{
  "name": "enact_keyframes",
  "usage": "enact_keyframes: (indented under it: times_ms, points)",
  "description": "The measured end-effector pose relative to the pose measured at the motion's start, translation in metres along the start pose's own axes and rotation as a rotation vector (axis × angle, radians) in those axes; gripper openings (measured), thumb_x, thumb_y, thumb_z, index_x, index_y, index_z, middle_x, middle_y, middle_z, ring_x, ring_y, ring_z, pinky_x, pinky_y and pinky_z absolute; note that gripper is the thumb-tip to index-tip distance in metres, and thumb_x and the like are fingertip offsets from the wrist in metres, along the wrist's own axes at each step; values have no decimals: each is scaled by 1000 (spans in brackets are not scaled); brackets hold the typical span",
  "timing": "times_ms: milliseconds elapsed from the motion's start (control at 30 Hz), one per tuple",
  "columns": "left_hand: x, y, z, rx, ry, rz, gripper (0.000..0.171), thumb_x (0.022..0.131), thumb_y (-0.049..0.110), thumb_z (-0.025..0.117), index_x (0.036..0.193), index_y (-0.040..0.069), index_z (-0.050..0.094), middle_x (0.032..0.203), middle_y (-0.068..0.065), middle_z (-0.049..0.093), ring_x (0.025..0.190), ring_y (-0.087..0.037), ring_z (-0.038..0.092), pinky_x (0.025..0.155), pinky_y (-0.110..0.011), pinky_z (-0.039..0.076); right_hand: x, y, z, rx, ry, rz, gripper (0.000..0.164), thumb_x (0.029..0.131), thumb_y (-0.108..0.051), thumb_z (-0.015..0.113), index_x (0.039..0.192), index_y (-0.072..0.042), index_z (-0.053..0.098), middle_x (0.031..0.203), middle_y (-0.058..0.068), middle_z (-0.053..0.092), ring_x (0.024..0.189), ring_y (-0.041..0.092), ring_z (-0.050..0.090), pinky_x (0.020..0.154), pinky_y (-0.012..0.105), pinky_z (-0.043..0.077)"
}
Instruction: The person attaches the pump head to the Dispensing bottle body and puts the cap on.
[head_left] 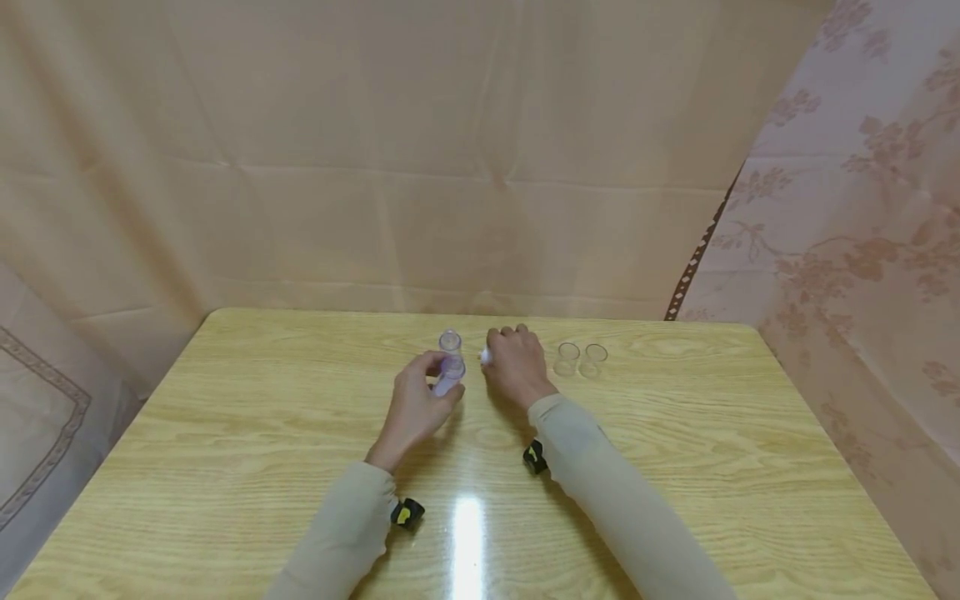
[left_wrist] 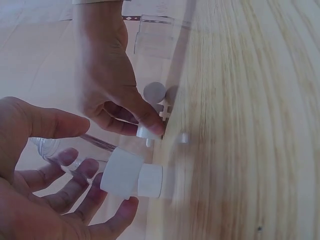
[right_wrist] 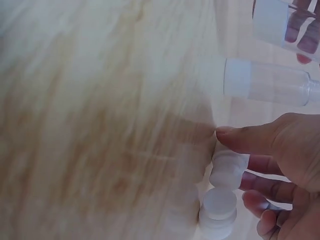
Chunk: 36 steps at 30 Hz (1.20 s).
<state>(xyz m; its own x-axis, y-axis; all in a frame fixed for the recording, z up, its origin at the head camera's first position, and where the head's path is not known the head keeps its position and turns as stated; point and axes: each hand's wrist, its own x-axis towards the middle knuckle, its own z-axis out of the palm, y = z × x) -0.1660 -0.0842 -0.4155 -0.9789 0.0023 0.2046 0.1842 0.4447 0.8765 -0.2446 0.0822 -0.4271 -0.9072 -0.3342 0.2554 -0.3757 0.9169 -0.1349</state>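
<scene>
Right hand point(head_left: 517, 362) holds cap point(left_wrist: 146, 133) (seemingly) far from table's right edge point(head_left: 832, 454).

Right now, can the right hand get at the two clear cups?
Probably yes: in the head view, only table shows between the right hand and the clear cups, though it may first need to release the white part it grips.

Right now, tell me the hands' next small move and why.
Probably raise the small white plastic cap-like piece toward the clear, white-based cylindrical bottle: the right hand pinches the piece, and the left hand holds that bottle, which looks uncapped.
</scene>
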Motion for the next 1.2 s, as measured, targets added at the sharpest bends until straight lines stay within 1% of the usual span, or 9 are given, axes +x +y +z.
enact_keyframes:
  times_ms: [67,133,233,367,533,733,967,1200]
  points:
    - [0,1,1,-2,-1,-3,44,82,0,78,124,-4,63,112,-18,66,104,-32,62,84,-44,57,0,0,-1,12,-2,4,20,86,-19,78,97,-5,70,94,13,71,86,31,59,80,44,50]
    - [0,2,1,-3,-2,-10,45,82,0,78,124,-3,63,111,-18,66,103,-32,62,84,-44,57,-1,-1,-5,51,-15,16,23,86,-20,78,102,-5,70,96,12,71,87,30,58,83,43,49]
    - [0,3,2,0,-1,-12,46,81,1,78,124,-3,63,111,-18,66,103,-32,62,82,-44,57,-5,0,-12,165,-15,41,28,86,-19,79,108,-5,71,102,11,71,90,28,57,86,42,48]
    - [0,3,1,15,-1,-12,46,81,1,78,124,-4,63,111,-18,65,102,-31,62,81,-43,57,-13,2,-23,304,25,40,30,85,-18,82,110,-4,71,107,9,73,90,26,56,82,39,49]
    - [0,4,2,20,-2,-5,44,81,0,78,123,-4,63,110,-18,65,102,-32,62,82,-45,56,-27,9,-35,377,62,18,31,88,-22,82,111,-5,71,105,7,73,90,24,56,78,38,49]
    - [0,2,4,15,-7,8,44,80,0,77,122,-4,64,110,-18,65,102,-32,62,83,-46,56,-43,17,-44,477,56,20,31,90,-24,79,115,-6,70,106,4,71,94,23,57,79,39,49]
    - [0,0,5,26,-5,12,43,80,1,78,121,-3,64,109,-17,66,101,-31,62,81,-44,56,-59,26,-49,520,69,33,29,91,-23,78,114,-7,70,106,3,70,95,27,59,80,41,49]
    - [-2,-1,3,34,-20,28,44,82,-1,77,124,-5,64,111,-18,65,103,-33,60,83,-47,55,-68,32,-52,541,98,36,29,89,-21,80,113,-6,71,106,4,71,96,27,59,80,41,49]
